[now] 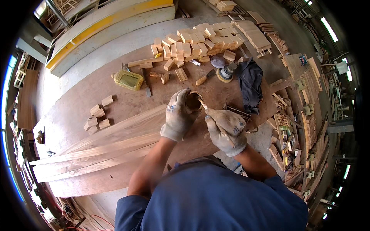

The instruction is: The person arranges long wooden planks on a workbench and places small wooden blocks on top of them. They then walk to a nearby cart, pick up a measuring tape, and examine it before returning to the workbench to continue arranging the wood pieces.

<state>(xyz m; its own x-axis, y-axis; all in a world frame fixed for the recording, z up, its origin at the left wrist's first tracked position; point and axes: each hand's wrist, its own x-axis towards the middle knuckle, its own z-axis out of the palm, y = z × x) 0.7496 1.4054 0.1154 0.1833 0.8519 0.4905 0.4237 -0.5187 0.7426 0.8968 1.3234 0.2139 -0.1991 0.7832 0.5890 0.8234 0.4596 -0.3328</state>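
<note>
Over the near part of the brown worktable, my left hand [177, 115], in a pale work glove, is closed around a small round open container [193, 102]. Its inside looks dark brown, and crust shows on the rim. My right hand [227, 131], also gloved, pinches a thin light stick [202, 102] whose far end reaches into the container's mouth. The stick's tip is hidden inside, so I cannot tell its kind. Several long wooden boards [111, 142] lie on the table by my left forearm.
Beyond my hands lie a bottle of yellowish liquid [129, 80], a wooden-handled tool [205, 77], a round sander [226, 73] and dark cloth [249, 86]. Stacked wood blocks [196, 43] line the far edge. Several loose blocks [98, 112] sit at left. Wood-laden racks [287, 134] stand at right.
</note>
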